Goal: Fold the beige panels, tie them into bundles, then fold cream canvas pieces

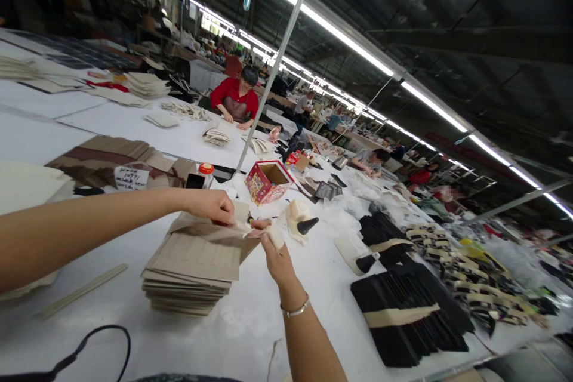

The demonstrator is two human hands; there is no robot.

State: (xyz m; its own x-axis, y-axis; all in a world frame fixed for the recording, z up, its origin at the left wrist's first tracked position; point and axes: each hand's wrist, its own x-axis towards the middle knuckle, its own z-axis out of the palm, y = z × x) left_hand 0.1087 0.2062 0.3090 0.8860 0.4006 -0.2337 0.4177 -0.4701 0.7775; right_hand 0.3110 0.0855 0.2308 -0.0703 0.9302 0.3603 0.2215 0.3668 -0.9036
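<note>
My left hand [210, 204] pinches the far corner of the top beige fabric piece [210, 233] on a stack of beige pieces [192, 271] in front of me. My right hand [274, 250], a thin bracelet on its wrist, is closed at the same corner, with a pale strip or tape under its fingers. Both hands meet just past the stack, on the white table [233, 334].
A red patterned box [267, 181] stands open behind the hands, with a white tape dispenser [301, 219] beside it. Black bundles with beige bands [409, 313] lie right. A person in red [236, 100] works across the table; others sit further back. A metal pole [273, 71] rises centre.
</note>
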